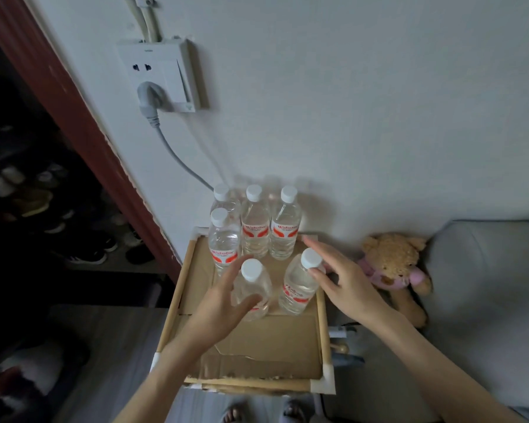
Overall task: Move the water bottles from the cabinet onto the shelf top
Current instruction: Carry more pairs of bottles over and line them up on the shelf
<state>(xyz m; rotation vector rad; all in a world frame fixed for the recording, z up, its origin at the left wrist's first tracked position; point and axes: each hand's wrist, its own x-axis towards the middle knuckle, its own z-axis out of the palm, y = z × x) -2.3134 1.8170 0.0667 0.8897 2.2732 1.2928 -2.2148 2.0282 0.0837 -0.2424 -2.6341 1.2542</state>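
On bottles (255,236): red "Watsons" labels.

At 12 o'clock I see a white wall (348,102); socket (161,77) at 11; dark shoe rack (43,209) at 9; grey sofa (486,285) with teddy bear (394,264) at 3. Light is dim.

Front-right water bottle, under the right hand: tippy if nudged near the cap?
Probably. The front-right bottle is tall, narrow and already looks tilted. It looks full, so likely heavy for its size. The right hand has fingertips by its cap.
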